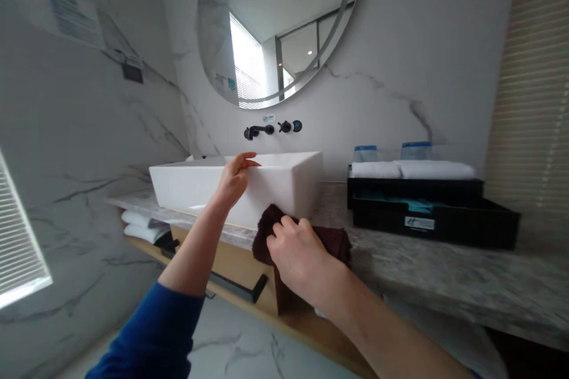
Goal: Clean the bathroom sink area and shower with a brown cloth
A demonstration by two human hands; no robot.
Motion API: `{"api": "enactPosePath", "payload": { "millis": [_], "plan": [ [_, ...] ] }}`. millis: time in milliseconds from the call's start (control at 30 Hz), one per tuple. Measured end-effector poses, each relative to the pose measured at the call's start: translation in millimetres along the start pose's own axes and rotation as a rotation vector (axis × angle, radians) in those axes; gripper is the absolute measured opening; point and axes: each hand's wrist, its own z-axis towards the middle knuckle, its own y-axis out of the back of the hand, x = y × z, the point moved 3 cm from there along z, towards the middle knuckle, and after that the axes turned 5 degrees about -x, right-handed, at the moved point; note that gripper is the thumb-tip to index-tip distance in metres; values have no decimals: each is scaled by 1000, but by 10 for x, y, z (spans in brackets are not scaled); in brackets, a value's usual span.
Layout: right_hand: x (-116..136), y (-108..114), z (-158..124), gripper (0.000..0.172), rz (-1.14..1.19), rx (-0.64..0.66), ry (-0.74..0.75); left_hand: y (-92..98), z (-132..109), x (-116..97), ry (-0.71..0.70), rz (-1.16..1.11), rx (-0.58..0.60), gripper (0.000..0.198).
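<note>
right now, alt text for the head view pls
A person's right hand presses a dark maroon cloth against a white rectangular basin on a marble counter, while the left hand grips the basin's front rim.

This is a bathroom, and it looks like a hotel one. A white basin (pixel 249 183) sits on a marble bench (pixel 444 272) right at the hands, with a black wall tap (pixel 258 130) and a big round mirror (pixel 280 23) above them. Marble slabs line the walls (pixel 80 160). Off to the right of the hands a black tray (pixel 444 219) carries folded white towels (pixel 413 169) and capped glasses (pixel 416 150). More towels lie on a shelf (pixel 142 225) below the left hand.
</note>
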Motion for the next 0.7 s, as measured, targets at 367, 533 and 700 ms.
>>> {"api": "enactPosePath", "payload": {
  "millis": [367,533,700],
  "plan": [
    [-24,-106,-184,23,55,-182,-49,-42,23,-51,43,154,-82,50],
    [-27,-174,-243,22,-47,-317,-54,-105,-230,-141,-157,314,-113,47],
    [-196,-486,-538,46,-117,-583,5,483,-884,249,-292,534,-104,56]
  ]
}}
